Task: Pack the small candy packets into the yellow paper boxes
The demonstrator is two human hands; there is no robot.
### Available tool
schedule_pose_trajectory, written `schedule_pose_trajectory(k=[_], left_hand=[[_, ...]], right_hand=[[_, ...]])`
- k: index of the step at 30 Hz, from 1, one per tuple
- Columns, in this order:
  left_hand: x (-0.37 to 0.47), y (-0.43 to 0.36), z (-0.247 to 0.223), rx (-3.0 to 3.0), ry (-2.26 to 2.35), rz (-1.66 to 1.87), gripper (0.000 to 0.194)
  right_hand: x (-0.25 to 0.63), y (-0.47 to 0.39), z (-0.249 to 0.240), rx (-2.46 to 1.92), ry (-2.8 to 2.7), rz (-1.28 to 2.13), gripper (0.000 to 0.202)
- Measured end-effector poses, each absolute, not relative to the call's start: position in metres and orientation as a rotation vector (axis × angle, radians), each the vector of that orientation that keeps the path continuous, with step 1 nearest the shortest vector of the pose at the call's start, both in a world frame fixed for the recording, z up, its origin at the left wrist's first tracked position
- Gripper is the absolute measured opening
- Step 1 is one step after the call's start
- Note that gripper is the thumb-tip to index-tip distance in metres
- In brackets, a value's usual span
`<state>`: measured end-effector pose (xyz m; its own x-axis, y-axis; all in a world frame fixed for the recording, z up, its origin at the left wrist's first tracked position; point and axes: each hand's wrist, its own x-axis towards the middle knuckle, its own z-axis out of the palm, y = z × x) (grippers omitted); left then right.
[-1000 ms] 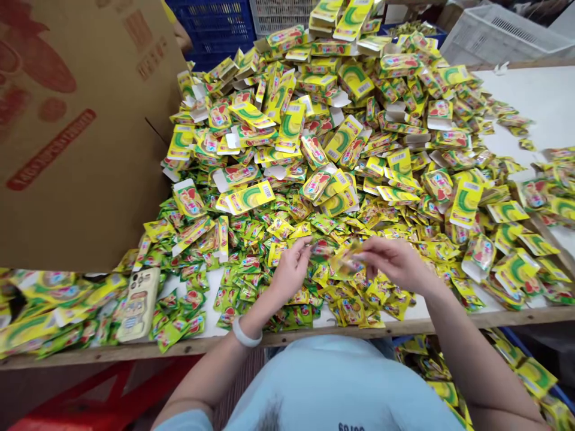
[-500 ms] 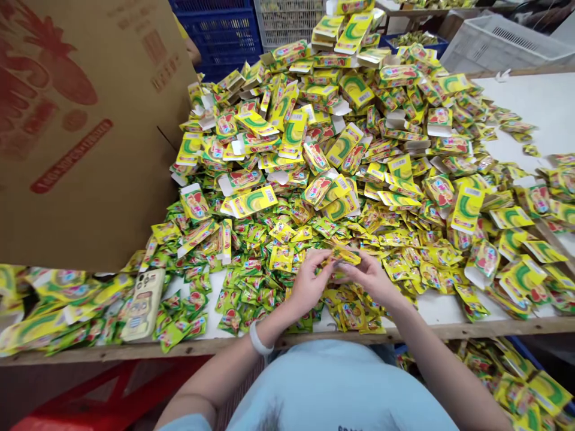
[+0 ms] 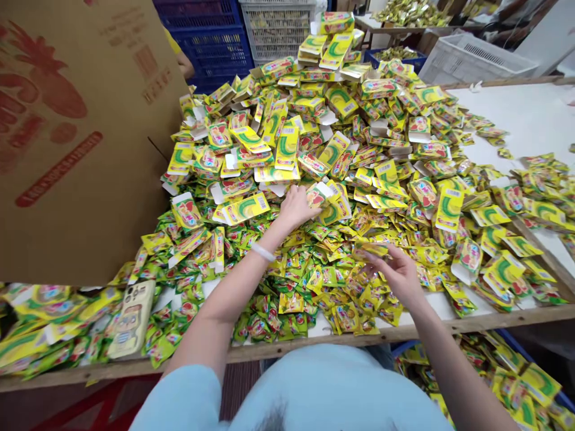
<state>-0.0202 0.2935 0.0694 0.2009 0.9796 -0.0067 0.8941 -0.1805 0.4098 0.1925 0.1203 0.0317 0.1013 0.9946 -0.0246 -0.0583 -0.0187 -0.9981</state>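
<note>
My left hand (image 3: 297,206) reaches into the heap, its fingers closed on the edge of a small printed candy box (image 3: 320,194) with a white end flap. Other yellow-green boxes lie around it, some with open flaps. Lower and to the right, my right hand (image 3: 398,272) pinches a yellow candy packet (image 3: 372,248) just above the loose packets; whether more than one is in the fingers I cannot tell. Below my hands, green packets (image 3: 258,323) spread on the left and yellow packets (image 3: 348,317) on the right.
A large brown carton (image 3: 85,233) stands at the left, with a phone in a patterned case (image 3: 132,320) near it. Blue crates (image 3: 215,51) and a white crate (image 3: 476,57) are behind. Under the wooden table edge (image 3: 507,321), a blue bin (image 3: 561,398) holds more packets.
My hands have come apart. The left moved up and forward to a box in the heap; the right moved a little right with a yellow packet. The view has shifted slightly.
</note>
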Motion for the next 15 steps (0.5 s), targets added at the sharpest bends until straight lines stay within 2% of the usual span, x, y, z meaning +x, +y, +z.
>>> schedule_pose_trajectory(k=[4, 8, 11, 15], left_hand=[[-0.035, 0.234, 0.064, 1.848, 1.449, 0.731, 0.070], [-0.031, 0.173, 0.058, 1.396, 1.068, 0.798, 0.057], [-0.027, 0.146, 0.053, 1.129, 0.883, 0.804, 0.055], [-0.028, 0.134, 0.048, 1.166, 0.887, 0.805, 0.054]], right_hand=[[0.199, 0.131, 0.064, -1.091, -0.939, 1.143, 0.024], [0.174, 0.145, 0.089, -0.970, -1.028, 1.072, 0.023], [0.155, 0.150, 0.092, -0.933, -1.185, 1.093, 0.018], [0.157, 0.149, 0.089, -0.993, -1.552, 0.978, 0.010]])
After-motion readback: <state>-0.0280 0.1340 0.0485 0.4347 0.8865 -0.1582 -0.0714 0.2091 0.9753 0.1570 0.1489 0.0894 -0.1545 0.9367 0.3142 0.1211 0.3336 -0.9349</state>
